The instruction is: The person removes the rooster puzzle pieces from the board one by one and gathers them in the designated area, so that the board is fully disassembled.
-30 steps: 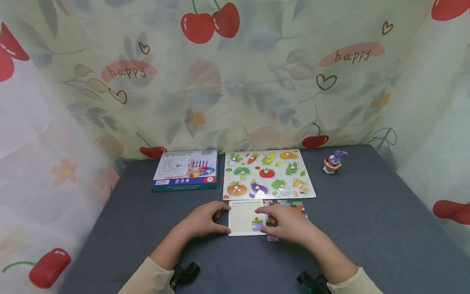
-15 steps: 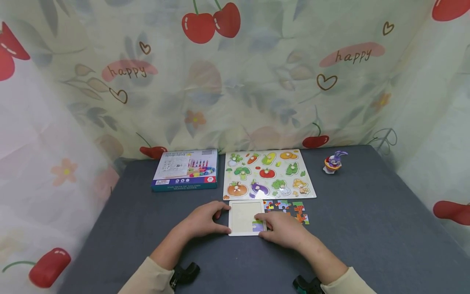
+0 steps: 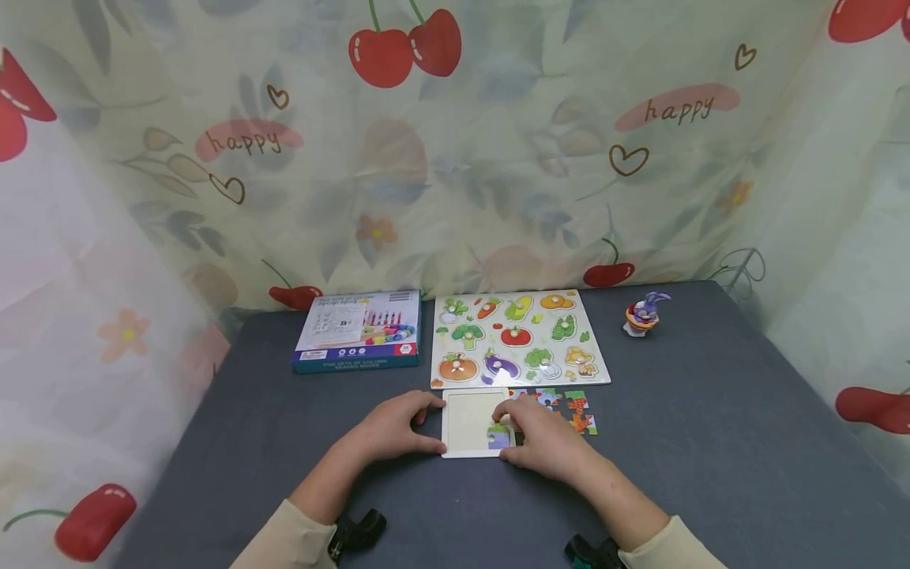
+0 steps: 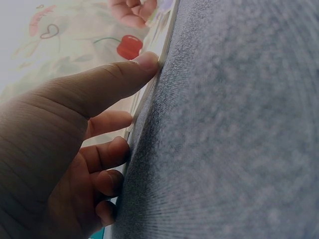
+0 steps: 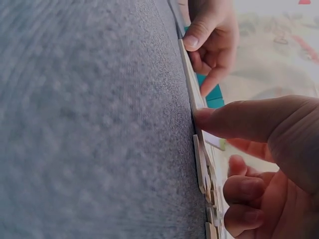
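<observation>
A white, shallow jigsaw tray (image 3: 466, 455) lies flat on the table, its base mostly bare. Green-and-purple puzzle pieces (image 3: 498, 437) sit in its lower right corner. At the tray's left edge is my left hand (image 3: 395, 425), index finger by the upper part and thumb at the lower corner; the left wrist view shows its other fingers loosely bent. My right hand (image 3: 546, 438) is over the right edge, index fingertip bent down onto the pieces. In the right wrist view its thumb (image 5: 219, 119) touches the tray's side. The hand partly hides loose puzzle pieces (image 3: 581, 423).
Behind the tray lies a vegetable peg puzzle board (image 3: 515, 336). Left of that board is a flat boxed set (image 3: 357, 332). A small purple rabbit figure (image 3: 643, 314) stands at the back right. A printed curtain (image 3: 455, 197) hangs behind the dark table.
My right hand has shifted slightly left and toward me, its index finger lowering from over the tray onto the pieces and bending. More loose pieces show. My left hand stays in place.
</observation>
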Tool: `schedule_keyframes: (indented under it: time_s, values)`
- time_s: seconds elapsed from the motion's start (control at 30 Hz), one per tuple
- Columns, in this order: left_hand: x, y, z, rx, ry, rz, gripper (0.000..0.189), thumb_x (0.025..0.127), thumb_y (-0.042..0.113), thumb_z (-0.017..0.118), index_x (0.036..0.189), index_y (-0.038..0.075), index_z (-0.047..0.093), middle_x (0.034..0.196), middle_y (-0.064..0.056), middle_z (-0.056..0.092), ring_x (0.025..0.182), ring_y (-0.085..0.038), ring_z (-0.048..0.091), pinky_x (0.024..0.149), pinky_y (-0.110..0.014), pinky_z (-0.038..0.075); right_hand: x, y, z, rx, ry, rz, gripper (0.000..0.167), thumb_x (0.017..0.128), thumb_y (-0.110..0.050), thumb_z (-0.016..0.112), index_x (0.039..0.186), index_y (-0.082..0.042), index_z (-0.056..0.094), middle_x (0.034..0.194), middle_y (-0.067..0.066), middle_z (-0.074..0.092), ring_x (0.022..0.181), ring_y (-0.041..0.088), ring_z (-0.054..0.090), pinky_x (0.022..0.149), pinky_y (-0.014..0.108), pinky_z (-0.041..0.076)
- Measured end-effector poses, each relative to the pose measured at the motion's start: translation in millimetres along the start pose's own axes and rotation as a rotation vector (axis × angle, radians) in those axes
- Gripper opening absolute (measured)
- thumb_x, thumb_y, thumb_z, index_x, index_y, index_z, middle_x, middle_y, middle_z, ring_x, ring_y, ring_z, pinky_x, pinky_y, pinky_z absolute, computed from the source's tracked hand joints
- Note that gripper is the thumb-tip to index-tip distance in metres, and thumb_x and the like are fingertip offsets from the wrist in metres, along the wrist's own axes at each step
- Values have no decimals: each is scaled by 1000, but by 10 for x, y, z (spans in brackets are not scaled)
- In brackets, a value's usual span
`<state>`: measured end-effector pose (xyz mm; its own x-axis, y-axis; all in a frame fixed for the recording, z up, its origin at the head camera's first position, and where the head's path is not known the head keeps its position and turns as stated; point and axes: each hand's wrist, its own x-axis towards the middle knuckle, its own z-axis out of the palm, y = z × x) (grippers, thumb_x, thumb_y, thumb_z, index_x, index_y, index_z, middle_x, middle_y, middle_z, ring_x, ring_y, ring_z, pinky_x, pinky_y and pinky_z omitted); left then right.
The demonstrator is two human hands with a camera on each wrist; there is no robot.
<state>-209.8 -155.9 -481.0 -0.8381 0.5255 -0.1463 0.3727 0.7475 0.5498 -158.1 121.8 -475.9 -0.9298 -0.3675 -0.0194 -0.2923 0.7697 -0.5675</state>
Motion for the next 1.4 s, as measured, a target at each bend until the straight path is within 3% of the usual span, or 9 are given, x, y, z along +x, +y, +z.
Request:
schedule_keyframes:
  time_s: [0.43, 0.87, 1.4]
  values:
    - [3, -20, 11, 8, 9, 37, 68, 80, 55, 85, 136, 22, 64, 88, 3, 51, 79, -13, 49, 68, -34, 37, -30, -37, -10, -55, 34, -42, 41, 80, -18, 89, 114, -21, 66, 86, -10, 53, 75, 8, 50, 65, 32, 42]
    - [-17, -15, 4, -3, 14, 40, 68, 80, 52, 86, 135, 18, 65, 88, 0, 50, 78, -15, 48, 68, -36, 37, -3, -20, -23, 30, 30, -53, 37, 80, -15, 88, 111, -16, 69, 83, -10, 56, 72, 6, 51, 67, 31, 43]
    - [3, -8, -1, 2, 13, 34, 68, 80, 53, 85, 135, 20, 65, 88, 0, 51, 78, -15, 48, 69, -36, 37, -145, -218, -440, 168, 36, -67, 39, 81, -19, 89, 114, -14, 69, 91, 2, 58, 68, 15, 47, 64, 30, 44]
